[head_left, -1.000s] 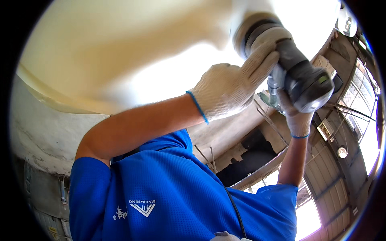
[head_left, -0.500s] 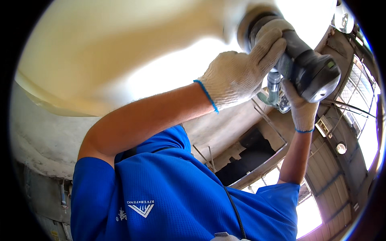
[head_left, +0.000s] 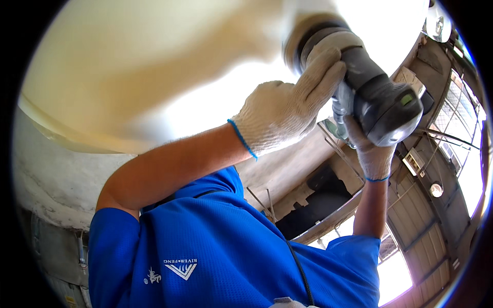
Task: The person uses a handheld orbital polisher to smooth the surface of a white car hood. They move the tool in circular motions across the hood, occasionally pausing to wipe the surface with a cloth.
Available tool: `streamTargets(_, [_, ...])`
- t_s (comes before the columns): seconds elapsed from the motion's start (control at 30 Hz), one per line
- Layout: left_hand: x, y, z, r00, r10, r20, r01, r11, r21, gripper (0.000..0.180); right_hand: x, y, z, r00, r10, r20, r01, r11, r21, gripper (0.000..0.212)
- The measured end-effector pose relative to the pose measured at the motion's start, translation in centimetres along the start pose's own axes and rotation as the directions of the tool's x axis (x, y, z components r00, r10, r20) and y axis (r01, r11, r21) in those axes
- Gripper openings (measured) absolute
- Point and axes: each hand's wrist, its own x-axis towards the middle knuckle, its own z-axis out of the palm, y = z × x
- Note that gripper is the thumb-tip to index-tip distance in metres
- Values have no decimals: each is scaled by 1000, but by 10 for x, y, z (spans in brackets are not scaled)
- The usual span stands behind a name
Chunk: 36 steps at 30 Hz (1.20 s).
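With both gloved hands I hold a black and grey power sander. Its round pad, blurred, lies against a large, smooth cream-coloured curved panel; I cannot tell how firmly it presses. My left hand, in a white knit glove with a blue cuff, is closed round the sander's head, its fingers lying over the top. At the rear body of the tool, my right hand wears the same kind of glove and grips from below, its fingers partly hidden behind the body. A greyish fitting juts from the sander's underside.
Past the panel's lower left edge is a rough grey wall. Behind my right arm stand ribbed metal sheeting and a bright window. A thin metal frame runs beneath the tool, before a dark patch.
The sander and both hands have moved left and slightly down in the picture, the pad sliding along the cream panel. Both hands keep their hold.
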Motion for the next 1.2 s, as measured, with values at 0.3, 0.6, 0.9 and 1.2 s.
streamTargets(0.3, [15, -1, 4, 999, 9, -45, -8, 1000, 6, 89, 20, -2, -2, 942, 327, -73, -262, 856, 446, 62])
streamTargets(0.6, [17, -3, 0, 979, 83, -188, -83, 997, 6, 93, 10, 0, 12, 983, 45, -180, -16, 988, 157, 72])
streamTargets(0.9, [34, 19, 8, 996, -54, -72, 54, 999, -5, 96, 16, -6, 14, 923, 303, -236, -173, 876, 450, 68])
streamTargets(1.2, [18, 19, 2, 999, -22, 33, 24, 998, -61, 91, 0, -10, 2, 927, 366, -79, -319, 882, 347, 63])
